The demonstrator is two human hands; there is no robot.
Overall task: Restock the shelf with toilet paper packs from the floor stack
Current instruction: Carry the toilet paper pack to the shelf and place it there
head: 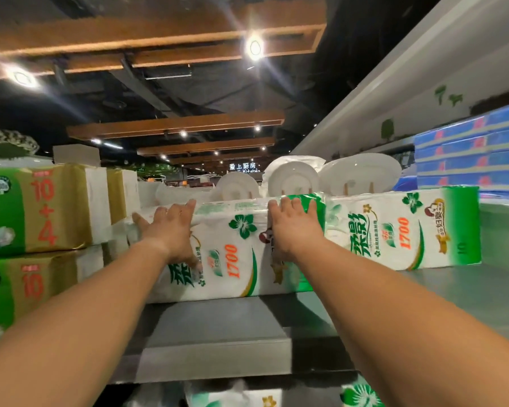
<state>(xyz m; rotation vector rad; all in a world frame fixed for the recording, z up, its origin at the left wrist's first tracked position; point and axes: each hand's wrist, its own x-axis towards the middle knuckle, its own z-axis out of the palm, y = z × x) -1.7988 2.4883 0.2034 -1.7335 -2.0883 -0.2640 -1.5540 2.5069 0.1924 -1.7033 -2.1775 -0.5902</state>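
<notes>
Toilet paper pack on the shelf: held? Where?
Both hands, left hand and right hand, press the toilet paper pack at its front face, fingers over the top edge.

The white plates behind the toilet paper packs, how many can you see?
3. The small plate stands on the left, the middle plate behind the right hand, the large plate on the right. More may be hidden behind the packs.
</notes>
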